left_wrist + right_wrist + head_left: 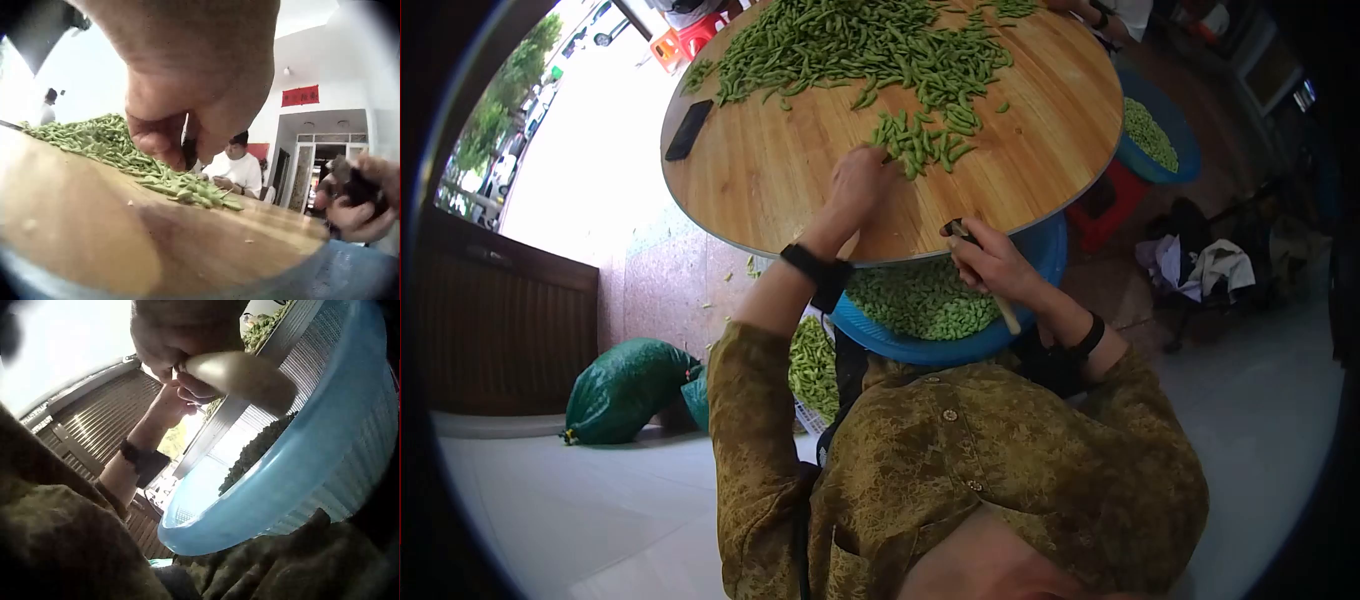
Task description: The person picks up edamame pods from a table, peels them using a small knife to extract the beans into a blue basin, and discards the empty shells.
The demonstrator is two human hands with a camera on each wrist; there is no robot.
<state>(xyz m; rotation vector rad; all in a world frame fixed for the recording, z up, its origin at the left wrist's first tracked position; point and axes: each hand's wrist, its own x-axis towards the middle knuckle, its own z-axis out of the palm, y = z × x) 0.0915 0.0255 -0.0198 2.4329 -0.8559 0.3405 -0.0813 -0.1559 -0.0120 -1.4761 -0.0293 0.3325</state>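
The tabletop (pixel 790 195) is smooth wood with a satiny sheen and visible grain, and the pods (pixel 820 45) heaped on it look matt and slightly bumpy; the pale handle (pixel 234 376) is smooth with a soft gloss — wood or plastic, it is hard to tell. The blue basin (pixel 935 352) is shiny plastic, the green sack (pixel 635 390) crinkled, glossy plastic weave by its look — while the mottled shirt (pixel 920 430) is soft matt cloth and the pale floor (pixel 650 520) smooth, faintly glossy tile.

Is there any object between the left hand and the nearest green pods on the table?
Nothing visible: in the head view, the left hand is right at the nearest green pods on the wooden table.
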